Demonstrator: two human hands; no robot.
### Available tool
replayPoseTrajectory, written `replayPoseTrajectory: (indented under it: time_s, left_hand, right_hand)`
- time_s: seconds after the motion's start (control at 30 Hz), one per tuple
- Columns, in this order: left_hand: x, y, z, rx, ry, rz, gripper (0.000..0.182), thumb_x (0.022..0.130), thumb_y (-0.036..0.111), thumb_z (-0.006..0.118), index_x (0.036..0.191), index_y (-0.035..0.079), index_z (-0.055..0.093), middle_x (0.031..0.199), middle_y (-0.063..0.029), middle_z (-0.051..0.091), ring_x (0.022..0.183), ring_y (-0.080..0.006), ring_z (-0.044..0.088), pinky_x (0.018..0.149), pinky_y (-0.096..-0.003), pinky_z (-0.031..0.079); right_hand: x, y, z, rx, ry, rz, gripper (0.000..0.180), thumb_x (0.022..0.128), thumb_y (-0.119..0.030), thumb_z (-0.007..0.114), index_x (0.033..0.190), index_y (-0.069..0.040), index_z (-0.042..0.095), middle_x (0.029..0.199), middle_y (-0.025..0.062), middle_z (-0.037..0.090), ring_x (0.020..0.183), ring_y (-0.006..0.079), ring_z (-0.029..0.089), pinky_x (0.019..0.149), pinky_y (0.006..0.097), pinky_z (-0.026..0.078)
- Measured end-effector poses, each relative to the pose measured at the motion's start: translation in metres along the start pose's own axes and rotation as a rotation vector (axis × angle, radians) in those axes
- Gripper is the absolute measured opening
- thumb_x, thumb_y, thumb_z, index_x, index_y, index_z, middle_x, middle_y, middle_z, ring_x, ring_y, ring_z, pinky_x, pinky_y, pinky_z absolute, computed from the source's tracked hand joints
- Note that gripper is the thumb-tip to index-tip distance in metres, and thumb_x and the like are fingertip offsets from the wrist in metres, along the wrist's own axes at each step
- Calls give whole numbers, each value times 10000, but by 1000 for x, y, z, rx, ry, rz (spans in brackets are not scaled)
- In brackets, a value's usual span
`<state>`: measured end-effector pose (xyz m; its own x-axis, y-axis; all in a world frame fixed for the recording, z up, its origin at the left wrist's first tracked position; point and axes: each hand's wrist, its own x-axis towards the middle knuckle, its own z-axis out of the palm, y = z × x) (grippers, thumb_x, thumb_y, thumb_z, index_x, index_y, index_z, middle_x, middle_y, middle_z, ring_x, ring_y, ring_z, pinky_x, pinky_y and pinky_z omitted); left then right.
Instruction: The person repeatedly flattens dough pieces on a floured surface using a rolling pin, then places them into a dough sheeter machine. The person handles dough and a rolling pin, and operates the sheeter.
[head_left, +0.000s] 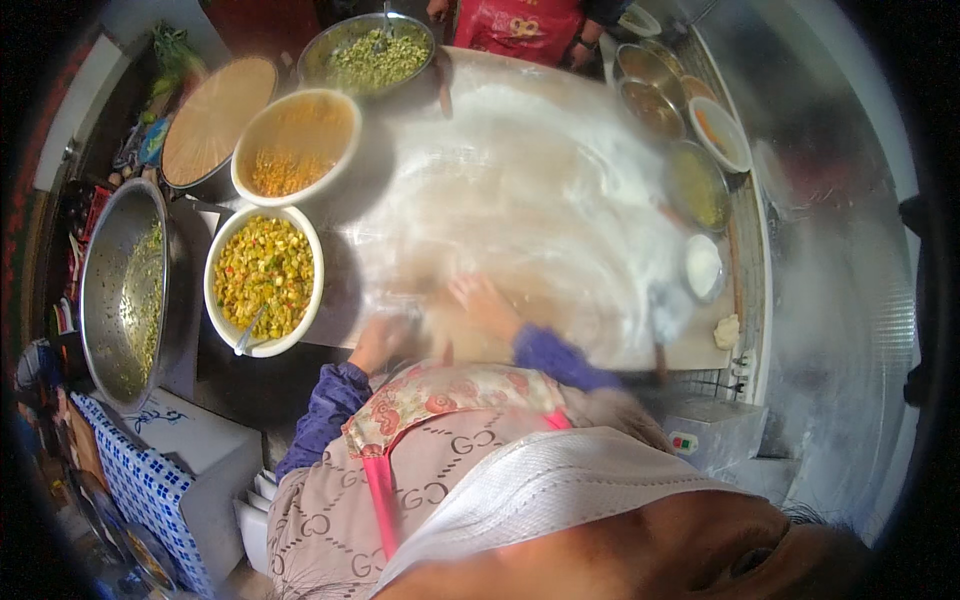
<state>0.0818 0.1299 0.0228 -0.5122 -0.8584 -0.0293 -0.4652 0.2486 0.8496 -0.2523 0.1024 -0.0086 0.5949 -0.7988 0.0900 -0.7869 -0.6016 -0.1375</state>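
Observation:
My right hand (484, 300) rests with fingers apart on the floury worktop (517, 195), near its front edge, with nothing seen in it. To its left, my left hand (384, 337) is blurred at the same edge, close to the apron; whether it holds anything cannot be made out. Left of that hand stands a white bowl (318, 281) of diced yellow-green vegetables with a spoon (250, 330) in it. Flour lies in streaks across the worktop.
Behind that bowl are a white bowl of orange filling (354, 142) and a steel bowl of chopped greens (306, 64). A large steel bowl (94, 300) stands far left. Several bowls, white flour (703, 266) and a dough lump (726, 332) line the right. Opposite stands a person in a red apron (517, 30).

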Motion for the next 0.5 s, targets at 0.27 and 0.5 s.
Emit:
replayPoseTrajectory:
  time_s: [0.27,0.5]
  left_hand:
    - [7,-11,11,-27,104,-127,378,953,164,673,1297,41,577,1185,-161,590,1060,-268,651,901,-371,543]
    - [-14,-6,13,63,147,-239,373,950,155,668,1294,42,576,1187,-166,598,1029,-270,659,877,-370,552]
  right_hand:
    - [-247,240,20,-478,-12,1035,761,935,-430,594,1428,121,414,1506,328,379,1446,436,297,1226,472,175]
    - [21,263,28,-223,-24,829,661,951,-445,544,1348,84,534,1476,309,434,1397,407,391,1156,519,292]
